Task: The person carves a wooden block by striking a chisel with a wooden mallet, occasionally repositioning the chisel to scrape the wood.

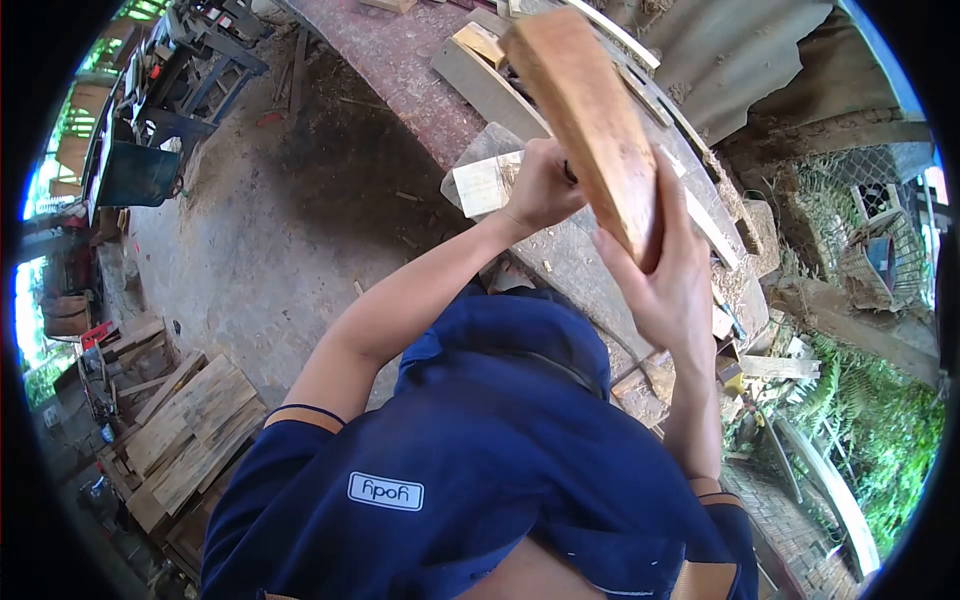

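A thick, curved piece of reddish-brown wood [590,120] is raised over the workbench, its far end slightly blurred. My right hand [668,270] grips its near end, thumb on the left side and fingers along the right. Against the wood's left edge, my left hand [545,190] is closed, with a small dark thing showing at its fingers that I cannot make out. Part of that hand is hidden by the wood. A pale wooden block [485,185] lies on the bench just left of my left hand.
The workbench [590,270] bears long wood strips and shavings. A reddish slab edge [400,70] runs up to the left. Stacked boards [200,420] stand at lower left, a dark green bin [140,173] at upper left. Wire mesh and plants are on the right.
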`<control>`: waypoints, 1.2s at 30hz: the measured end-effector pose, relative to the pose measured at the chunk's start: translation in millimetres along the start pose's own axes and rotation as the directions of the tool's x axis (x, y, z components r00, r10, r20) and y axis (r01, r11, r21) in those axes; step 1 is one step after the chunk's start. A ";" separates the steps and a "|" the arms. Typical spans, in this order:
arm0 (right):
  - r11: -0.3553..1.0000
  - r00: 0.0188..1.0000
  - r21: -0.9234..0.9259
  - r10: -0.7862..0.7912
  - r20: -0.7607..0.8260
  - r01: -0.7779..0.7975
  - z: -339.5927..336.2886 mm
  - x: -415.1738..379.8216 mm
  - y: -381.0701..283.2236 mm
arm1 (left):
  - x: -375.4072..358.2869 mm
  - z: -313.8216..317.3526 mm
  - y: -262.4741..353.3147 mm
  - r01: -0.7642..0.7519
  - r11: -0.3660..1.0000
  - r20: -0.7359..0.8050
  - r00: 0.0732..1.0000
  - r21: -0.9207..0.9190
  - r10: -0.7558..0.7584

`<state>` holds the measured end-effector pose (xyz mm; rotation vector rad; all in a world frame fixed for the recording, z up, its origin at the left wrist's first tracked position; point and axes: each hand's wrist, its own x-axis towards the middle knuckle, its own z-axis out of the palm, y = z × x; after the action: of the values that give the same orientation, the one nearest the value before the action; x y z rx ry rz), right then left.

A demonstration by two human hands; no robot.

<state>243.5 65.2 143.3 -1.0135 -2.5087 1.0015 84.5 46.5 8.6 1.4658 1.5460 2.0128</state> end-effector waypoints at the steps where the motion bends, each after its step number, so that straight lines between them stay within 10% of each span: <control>1: 0.996 0.995 -0.026 -0.090 -0.052 0.088 0.3 0.1 9.0 | -0.5 -2.7 -5.6 0.012 0.997 0.084 0.996 0.080 -0.018; 6: 0.935 0.875 0.070 -0.297 -0.382 0.348 -0.2 1.6 6.4 | -1.1 -5.0 -0.2 0.107 0.992 0.067 0.991 0.073 -0.112; 9: 0.999 0.998 0.006 -0.034 -0.055 0.034 4.0 1.1 -0.5 | -1.0 -2.6 -1.9 0.040 0.998 0.026 0.999 -0.048 -0.039; 19: 0.996 0.989 0.091 -0.006 -0.146 0.020 18.2 2.8 30.0 | 39.3 -45.3 -21.4 0.414 0.793 -0.298 0.767 -0.446 -0.568; 29: 0.993 0.989 0.097 0.078 -0.128 -0.066 16.5 -4.1 32.8 | 26.1 -34.1 -28.4 0.400 0.888 -0.229 0.864 -0.228 -0.448; 36: 0.903 0.942 0.382 -0.066 -0.330 0.197 -11.1 -3.9 0.5 | 11.8 -7.1 -0.4 0.210 0.977 0.005 0.978 0.040 -0.210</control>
<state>251.7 68.4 151.1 -0.7853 -1.9695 1.1596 73.0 50.2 15.3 1.2627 1.6683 1.8629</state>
